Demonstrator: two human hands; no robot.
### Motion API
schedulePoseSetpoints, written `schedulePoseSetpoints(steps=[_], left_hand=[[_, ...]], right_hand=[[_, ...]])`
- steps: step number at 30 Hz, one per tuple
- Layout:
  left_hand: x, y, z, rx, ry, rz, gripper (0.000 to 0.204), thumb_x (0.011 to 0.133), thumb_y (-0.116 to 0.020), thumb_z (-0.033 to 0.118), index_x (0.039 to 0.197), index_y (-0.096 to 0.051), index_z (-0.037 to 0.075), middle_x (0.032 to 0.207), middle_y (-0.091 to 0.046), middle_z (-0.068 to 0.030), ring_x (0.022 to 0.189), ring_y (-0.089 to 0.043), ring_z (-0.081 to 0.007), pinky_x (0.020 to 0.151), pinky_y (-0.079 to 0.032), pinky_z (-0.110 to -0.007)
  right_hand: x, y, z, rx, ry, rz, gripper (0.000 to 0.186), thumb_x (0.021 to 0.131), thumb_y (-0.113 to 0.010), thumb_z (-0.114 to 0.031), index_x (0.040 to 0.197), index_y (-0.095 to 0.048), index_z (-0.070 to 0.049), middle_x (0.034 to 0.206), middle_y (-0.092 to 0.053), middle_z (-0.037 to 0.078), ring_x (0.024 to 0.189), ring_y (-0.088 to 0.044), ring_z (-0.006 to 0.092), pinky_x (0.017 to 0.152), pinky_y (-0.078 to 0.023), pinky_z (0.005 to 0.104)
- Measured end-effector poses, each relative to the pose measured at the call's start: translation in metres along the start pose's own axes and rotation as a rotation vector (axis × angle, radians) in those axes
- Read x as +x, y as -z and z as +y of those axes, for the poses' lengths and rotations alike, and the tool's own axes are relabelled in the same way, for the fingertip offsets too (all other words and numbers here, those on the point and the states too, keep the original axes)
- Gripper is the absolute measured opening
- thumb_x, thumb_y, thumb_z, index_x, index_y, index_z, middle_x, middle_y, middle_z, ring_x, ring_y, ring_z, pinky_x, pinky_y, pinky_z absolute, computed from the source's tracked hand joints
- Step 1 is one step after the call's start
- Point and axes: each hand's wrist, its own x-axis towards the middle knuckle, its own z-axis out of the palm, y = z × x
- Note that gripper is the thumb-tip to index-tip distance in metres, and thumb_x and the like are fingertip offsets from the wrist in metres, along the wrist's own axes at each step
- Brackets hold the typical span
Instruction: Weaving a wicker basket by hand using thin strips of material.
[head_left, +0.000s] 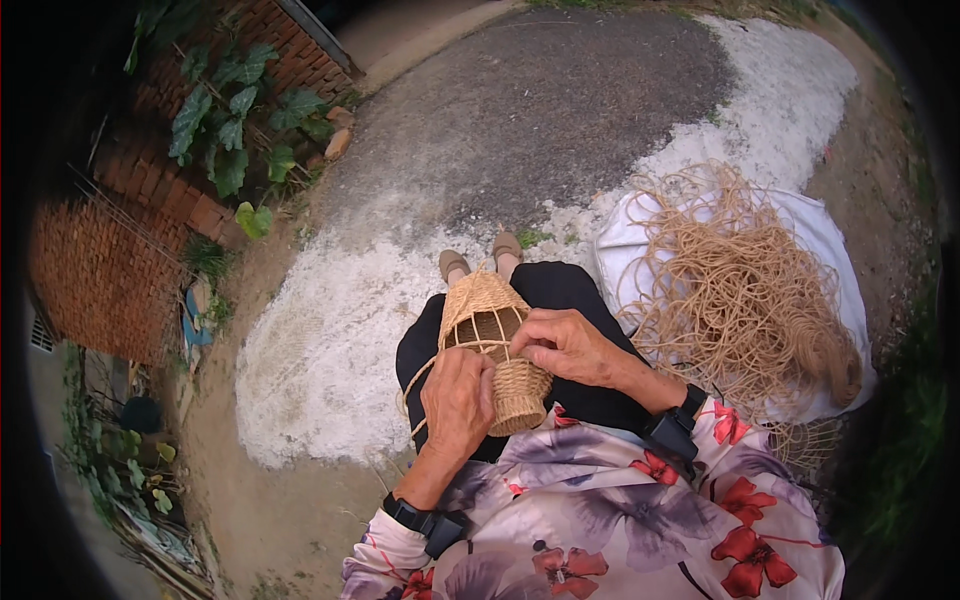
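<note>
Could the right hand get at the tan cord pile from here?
Probably yes: the tan cord pile lies uncovered on a white sheet, on the same side as the right hand, though that hand is busy at the woven basket.

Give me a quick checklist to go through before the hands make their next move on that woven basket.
1. Basket within reach: ok, between both hands.
2. Left hand at the basket: ok.
3. Right hand at the basket: ok.
4. Side fully woven: not ok, bare ribs cross a gap.
5. Cord nearby: ok, a tangled heap of cord on the white sheet, to the right.
6. What each hand pinches: cannot tell, hidden.
</note>
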Motion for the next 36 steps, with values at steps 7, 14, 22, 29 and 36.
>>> schedulePoseSetpoints(steps=[7,14,22,29,36], left_hand=[[-0.003,-0.006,-0.005,-0.041,-0.09,0.063,0.015,0.074,-0.065,-0.003,0.087,-0.059,0.001,0.096,-0.058,-0.0124,0.087,-0.056,-0.0314,0.076,-0.046,-0.04],[-0.003,-0.01,-0.007,-0.056,-0.124,0.073,0.017,0.074,-0.063,-0.006,0.088,-0.058,0.001,0.095,-0.06,-0.0129,0.088,-0.058,-0.0308,0.077,-0.046,-0.039],[-0.006,-0.016,-0.008,-0.034,-0.122,0.123,0.017,0.074,-0.064,-0.006,0.088,-0.058,0.001,0.096,-0.059,-0.012,0.09,-0.059,-0.0312,0.079,-0.046,-0.039],[-0.011,-0.02,-0.011,-0.05,-0.069,0.119,0.016,0.076,-0.066,-0.001,0.09,-0.059,0.002,0.098,-0.058,-0.0107,0.089,-0.058,-0.0297,0.076,-0.043,-0.038],[-0.006,-0.014,-0.004,0.037,-0.098,0.166,0.015,0.075,-0.067,0.0,0.089,-0.06,0.004,0.097,-0.058,-0.0099,0.086,-0.056,-0.029,0.074,-0.041,-0.038]], right_hand=[[0.01,-0.01,-0.012,-0.123,-0.035,0.181,0.019,0.076,-0.059,0.0,0.095,-0.058,-0.004,0.091,-0.056,0.013,0.072,-0.061,0.0276,0.063,-0.049,0.0366],[0.015,-0.016,-0.012,-0.177,0.042,0.121,0.011,0.077,-0.06,-0.003,0.088,-0.059,-0.004,0.082,-0.056,0.011,0.074,-0.062,0.0306,0.063,-0.049,0.0403],[0.033,-0.023,-0.007,-0.489,0.207,0.0,0.013,0.076,-0.066,-0.011,0.084,-0.06,-0.002,0.083,-0.057,0.012,0.077,-0.064,0.0308,0.063,-0.052,0.0405],[0.04,-0.022,-0.005,-0.534,0.209,-0.011,0.014,0.076,-0.066,-0.012,0.082,-0.058,-0.002,0.082,-0.056,0.011,0.074,-0.064,0.0306,0.06,-0.051,0.0403],[0.037,-0.01,0.002,-0.247,0.014,-0.169,0.009,0.077,-0.063,-0.013,0.079,-0.061,-0.004,0.076,-0.056,0.01,0.07,-0.061,0.0293,0.062,-0.047,0.0413]])
